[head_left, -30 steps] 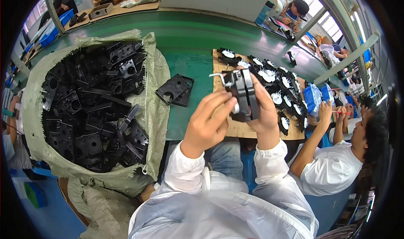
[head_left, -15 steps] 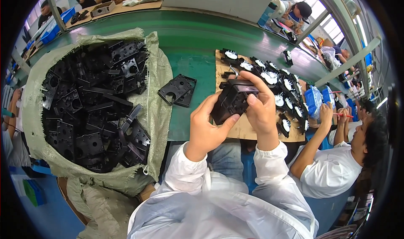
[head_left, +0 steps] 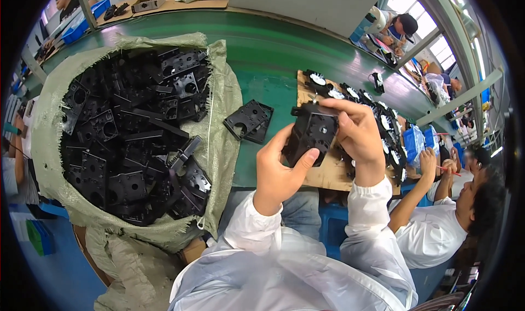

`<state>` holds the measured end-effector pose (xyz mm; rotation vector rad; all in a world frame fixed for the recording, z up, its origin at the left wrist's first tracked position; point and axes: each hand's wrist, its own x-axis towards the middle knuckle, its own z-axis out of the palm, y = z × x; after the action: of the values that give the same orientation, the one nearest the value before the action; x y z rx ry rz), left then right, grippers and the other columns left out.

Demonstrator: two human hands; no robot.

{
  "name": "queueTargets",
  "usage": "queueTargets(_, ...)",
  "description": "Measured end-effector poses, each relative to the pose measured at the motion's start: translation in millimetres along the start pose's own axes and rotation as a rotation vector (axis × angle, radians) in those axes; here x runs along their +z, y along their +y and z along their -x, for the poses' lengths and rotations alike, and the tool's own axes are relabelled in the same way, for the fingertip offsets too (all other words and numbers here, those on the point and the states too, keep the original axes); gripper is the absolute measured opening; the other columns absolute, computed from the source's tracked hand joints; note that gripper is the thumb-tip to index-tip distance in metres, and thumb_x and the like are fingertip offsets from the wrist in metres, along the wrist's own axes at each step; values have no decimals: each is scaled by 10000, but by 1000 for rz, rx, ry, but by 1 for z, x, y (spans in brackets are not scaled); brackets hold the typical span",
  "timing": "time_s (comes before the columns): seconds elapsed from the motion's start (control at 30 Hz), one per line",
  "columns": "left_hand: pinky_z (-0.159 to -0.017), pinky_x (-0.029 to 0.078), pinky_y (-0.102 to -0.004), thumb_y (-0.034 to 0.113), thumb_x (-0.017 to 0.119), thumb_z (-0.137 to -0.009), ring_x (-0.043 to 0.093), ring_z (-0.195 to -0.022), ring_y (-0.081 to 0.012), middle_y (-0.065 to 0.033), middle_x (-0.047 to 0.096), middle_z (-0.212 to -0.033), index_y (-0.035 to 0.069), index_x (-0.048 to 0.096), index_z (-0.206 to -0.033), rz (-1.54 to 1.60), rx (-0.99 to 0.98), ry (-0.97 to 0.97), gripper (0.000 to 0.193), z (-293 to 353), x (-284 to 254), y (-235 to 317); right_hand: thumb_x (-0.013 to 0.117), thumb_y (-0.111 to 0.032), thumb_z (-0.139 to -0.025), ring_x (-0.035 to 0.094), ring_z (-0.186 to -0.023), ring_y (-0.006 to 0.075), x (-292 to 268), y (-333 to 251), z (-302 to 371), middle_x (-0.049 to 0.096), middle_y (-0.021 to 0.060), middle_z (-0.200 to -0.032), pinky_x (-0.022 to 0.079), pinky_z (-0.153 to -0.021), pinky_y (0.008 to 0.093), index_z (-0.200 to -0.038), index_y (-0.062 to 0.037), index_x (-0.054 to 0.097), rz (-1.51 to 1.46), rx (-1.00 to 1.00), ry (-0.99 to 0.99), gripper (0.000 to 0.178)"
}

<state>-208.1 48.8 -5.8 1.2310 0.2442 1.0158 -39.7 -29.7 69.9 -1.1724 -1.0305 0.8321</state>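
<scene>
Between my two hands is a black plastic housing (head_left: 311, 133), boxy, with a round metal spot on the face turned toward me. My left hand (head_left: 279, 166) grips its left side, the thumb lying along the lower edge. On the right side my right hand (head_left: 361, 136) holds it with fingers over the top and thumb at the face. Two flat black plates (head_left: 251, 120) with round holes lie overlapped on the green table to the left. Behind my right hand, rows of black parts with white discs (head_left: 385, 122) stand on a brown cardboard sheet (head_left: 328, 177), partly hidden.
A woven green sack (head_left: 227, 92) full of black plastic plates (head_left: 128, 185) fills the left side. One black-and-white part (head_left: 377, 82) stands apart on the green table (head_left: 279, 48). At my right a co-worker in a white shirt (head_left: 432, 231) sits close, near blue bins (head_left: 414, 144).
The housing has turned in my hands, so its face with the metal spot now shows more fully. The whole scene has shifted slightly to the right in view.
</scene>
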Motion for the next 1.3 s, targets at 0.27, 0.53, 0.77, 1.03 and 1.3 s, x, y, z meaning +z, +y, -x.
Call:
queueTargets(0.27, -1095, 274, -604, 224, 751, -755, 385, -1311, -443, -211, 434, -1433, 63, 458, -1405, -1460, 125, 190, 731, -18, -42, -12, 579, -111, -974, 661, -875, 271, -36, 71, -211, 662, 202, -1053, 561, -770, 347, -1154, 106, 611, -321, 15, 404, 283)
queueTargets(0.53, -1094, 295, -564, 176, 742, -754, 460, -1227, -388, -181, 514, -1330, 57, 535, -1290, -1360, 99, 72, 586, -28, -55, -36, 529, -236, -915, 676, -857, 399, -78, 159, -302, 687, 269, -908, 541, -787, 473, -903, 69, 660, 725, 161, 820, 333)
queueTargets(0.77, -1049, 393, -457, 114, 740, -758, 557, -1116, -353, -169, 593, -1219, 11, 537, -1267, -882, 105, 169, 558, -25, -71, -17, 623, -452, -908, 609, -1063, 329, 12, 49, -165, 596, 204, -1283, 488, -932, 415, -1325, 29, 514, 811, -53, -482, 645)
queueTargets(1.03, -1014, 433, -393, 106, 694, -813, 575, -1108, -287, -165, 610, -1186, -40, 533, -1253, -256, 190, -179, 490, -15, 2, -11, 674, -417, -883, 627, -939, 339, 1, -20, 48, 617, 161, -1115, 496, -841, 382, -1254, -5, 554, 1101, 43, -181, 567)
queueTargets(1.3, -786, 441, -355, 257, 667, -863, 598, -760, -276, -93, 656, -726, 18, 667, -779, -1008, 114, -408, 253, -43, 126, -34, 544, -387, -1010, 652, -1034, 347, -66, 28, 179, 624, 198, -1225, 520, -917, 434, -1368, -3, 489, -87, -112, 816, 528)
